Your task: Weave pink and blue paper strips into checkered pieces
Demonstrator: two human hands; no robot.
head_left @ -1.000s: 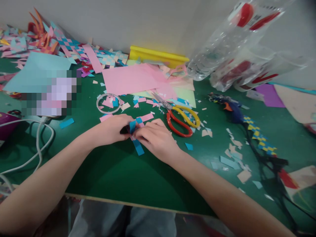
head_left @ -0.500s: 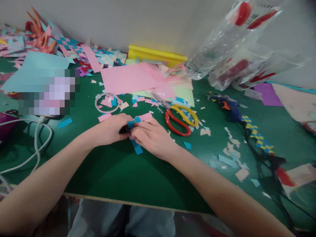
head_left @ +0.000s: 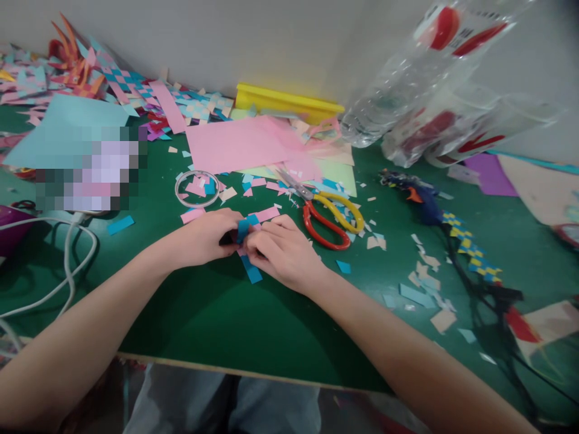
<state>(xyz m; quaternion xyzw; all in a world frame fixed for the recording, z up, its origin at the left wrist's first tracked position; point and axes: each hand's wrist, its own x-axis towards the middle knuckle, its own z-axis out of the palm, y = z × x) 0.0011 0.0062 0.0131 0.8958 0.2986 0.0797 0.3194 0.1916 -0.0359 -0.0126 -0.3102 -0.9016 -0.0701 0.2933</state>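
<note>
Between my two hands are blue and pink paper strips (head_left: 251, 269) that cross one another; one blue end points down toward me and a pink end sticks out behind. My left hand (head_left: 212, 236) is closed on the left side of the strips, its fingertips partly hidden. My right hand (head_left: 283, 248) pinches them from the right, fingers curled. A blue fold (head_left: 243, 229) stands up between the fingertips. Scissors (head_left: 328, 211) with one red and one yellow handle lie just beyond my right hand. A roll of clear tape (head_left: 196, 188) lies behind my left hand.
Pink paper sheets (head_left: 235, 144) lie at the back before a yellow strip (head_left: 289, 102). Paper scraps (head_left: 425, 271) litter the green table (head_left: 235, 325). Plastic bottles (head_left: 384, 90) and cups stand back right. A blurred-out device (head_left: 104, 175) with a white cable (head_left: 67, 253) is at left.
My right hand has shifted slightly right, and its fingers have moved off the blue fold a little, so more of it shows. My left hand stays almost in place.
</note>
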